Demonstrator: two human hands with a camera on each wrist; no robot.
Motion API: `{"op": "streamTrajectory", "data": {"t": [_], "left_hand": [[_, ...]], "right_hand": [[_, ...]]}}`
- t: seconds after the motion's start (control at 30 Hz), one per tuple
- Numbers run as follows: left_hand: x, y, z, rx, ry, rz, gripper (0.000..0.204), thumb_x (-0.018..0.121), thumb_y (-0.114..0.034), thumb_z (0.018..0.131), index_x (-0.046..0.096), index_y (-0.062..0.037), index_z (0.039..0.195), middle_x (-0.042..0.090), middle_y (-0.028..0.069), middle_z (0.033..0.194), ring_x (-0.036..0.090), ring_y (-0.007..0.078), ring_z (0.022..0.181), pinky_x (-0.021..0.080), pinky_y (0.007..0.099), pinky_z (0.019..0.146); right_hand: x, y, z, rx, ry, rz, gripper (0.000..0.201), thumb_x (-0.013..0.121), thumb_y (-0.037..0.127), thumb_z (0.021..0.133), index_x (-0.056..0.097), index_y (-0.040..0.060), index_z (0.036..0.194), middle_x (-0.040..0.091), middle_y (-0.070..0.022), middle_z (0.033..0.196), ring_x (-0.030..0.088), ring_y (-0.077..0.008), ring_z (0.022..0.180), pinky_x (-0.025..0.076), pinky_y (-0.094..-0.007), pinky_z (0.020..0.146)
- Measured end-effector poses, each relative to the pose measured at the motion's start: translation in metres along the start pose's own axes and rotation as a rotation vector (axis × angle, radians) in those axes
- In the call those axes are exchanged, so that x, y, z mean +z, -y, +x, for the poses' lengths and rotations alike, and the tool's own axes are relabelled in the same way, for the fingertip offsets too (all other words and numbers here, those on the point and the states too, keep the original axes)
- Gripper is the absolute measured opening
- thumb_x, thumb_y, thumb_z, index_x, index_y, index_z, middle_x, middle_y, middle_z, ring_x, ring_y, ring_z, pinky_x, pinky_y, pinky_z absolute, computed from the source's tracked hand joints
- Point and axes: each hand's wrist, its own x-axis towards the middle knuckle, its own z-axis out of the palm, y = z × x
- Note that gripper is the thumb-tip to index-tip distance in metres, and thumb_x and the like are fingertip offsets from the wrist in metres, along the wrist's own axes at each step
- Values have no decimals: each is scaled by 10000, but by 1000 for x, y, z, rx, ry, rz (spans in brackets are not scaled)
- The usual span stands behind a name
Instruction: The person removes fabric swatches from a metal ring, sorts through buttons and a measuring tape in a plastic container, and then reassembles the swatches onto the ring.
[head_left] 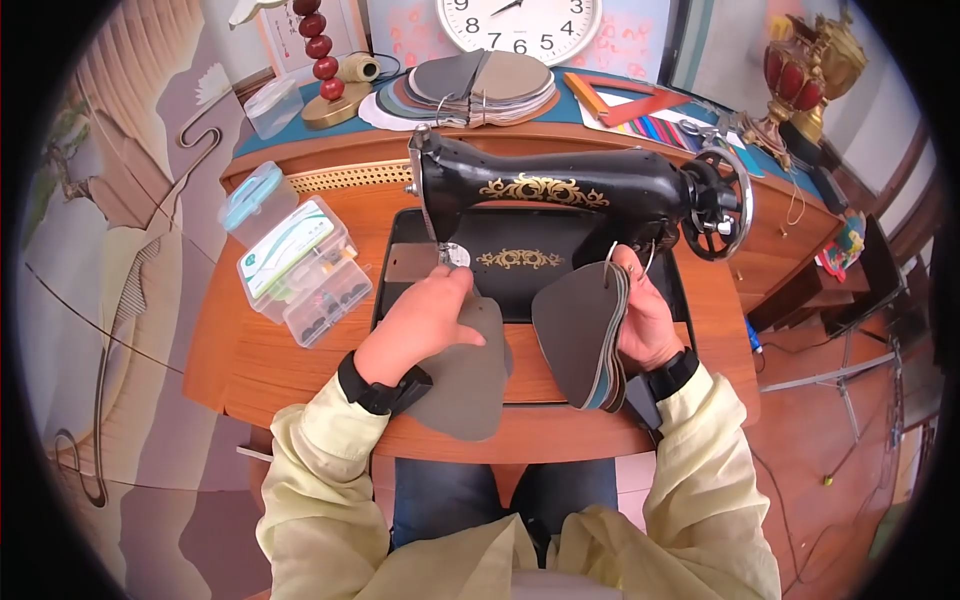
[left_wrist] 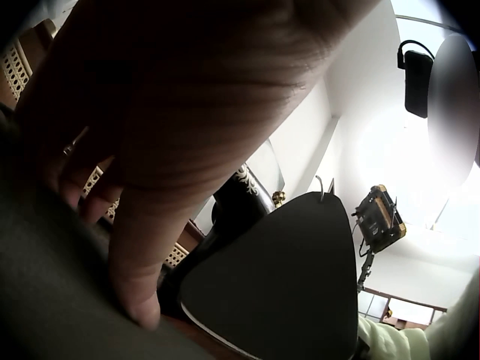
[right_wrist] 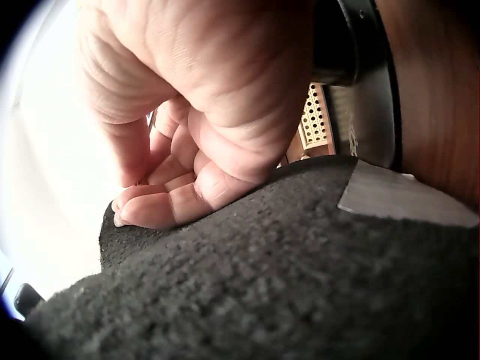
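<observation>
Background: a brown wooden table (head_left: 225, 350) with a teal-topped ledge (head_left: 568, 112) beyond it; the clock (head_left: 520, 25) there is cut off at the top.
Blue-lidded box (head_left: 252, 197): far left on the table; contents hard to make out.
Clear plastic box (head_left: 290, 245): just nearer, bearing a white-and-green label; small dark round pieces lie in its near compartments.
Left hand (head_left: 420, 320): palm down, thumb stretched rightward, resting on the material without clasping it; the fingers reach toward the needle, their tips partly hidden.
Grey piece (head_left: 465, 385): under the left hand, its far end by the needle, its near end toward the table's near edge.
Sewing machine (head_left: 560, 180): black with gold ornament, beyond both hands.
Right hand (head_left: 645, 315): raised, pinching the stack's upper corner between thumb and fingers.
Stack of pieces (head_left: 575, 330): right of the grey piece, tilted; behind its front layer only edges show.
</observation>
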Motion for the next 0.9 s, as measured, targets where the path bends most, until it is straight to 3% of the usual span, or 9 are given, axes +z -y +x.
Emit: {"op": "streamTrajectory", "data": {"t": [0.07,0.17,0.27,0.37,0.47,0.57,0.7,0.73,0.9], "left_hand": [[-1,1,3,-72,100,-128,543,846,-218,651,558,-13,1062,627,156,915,618,343,885,489,400,789],[0,10,4,77,6,-119,435,787,-182,734,569,-4,1066,633,160,948,617,325,870,487,377,767],[-30,-10,9,121,166,-347,294,702,-132,815,591,6,1049,642,126,952,615,259,842,480,335,746],[-63,-39,11,240,214,-540,191,589,-53,851,605,6,1032,632,136,922,609,240,853,474,340,759],[-90,-68,11,173,303,-720,180,503,-24,859,591,12,1012,599,81,912,567,169,865,457,306,786],[-77,-62,32,338,230,-881,127,466,-69,871,572,-10,909,545,21,896,499,103,863,403,247,778],[-63,-69,42,229,262,-1009,138,459,-95,893,544,-20,972,517,0,925,475,87,882,391,241,813],[-65,-72,41,137,361,-1032,142,453,-93,916,540,-20,1002,510,-6,927,479,81,886,397,235,810],[-54,-71,44,167,404,-907,146,434,-102,959,536,-25,1030,507,-15,934,478,65,902,404,234,807]], "right_hand": [[-2,2,1,-2,-21,-21,125,588,123,949,469,103,983,636,-64,974,642,-145,878,544,-271,766],[-2,5,0,-6,-49,-68,129,592,117,947,468,104,980,625,-46,941,614,-108,809,530,-244,740],[-1,6,0,-21,-72,-93,132,594,114,947,465,104,977,601,-24,889,553,-73,713,498,-202,692],[-4,7,-1,-7,-86,-60,131,593,122,947,466,107,975,605,-26,894,558,-72,726,504,-213,705],[4,5,0,5,-66,-79,120,589,131,949,474,101,969,625,-56,932,617,-115,798,519,-232,729],[12,4,-1,18,-78,-90,104,585,132,951,493,85,964,640,-82,891,652,-151,793,535,-231,687],[9,7,-4,66,-5,-165,97,577,131,956,510,61,961,634,-81,810,650,-146,696,542,-232,627],[12,8,-3,77,14,-190,99,578,129,955,509,59,959,633,-81,813,648,-145,692,541,-231,625],[25,9,-4,130,-22,-269,102,584,124,950,508,59,932,626,-76,813,643,-128,708,522,-225,597]]}}
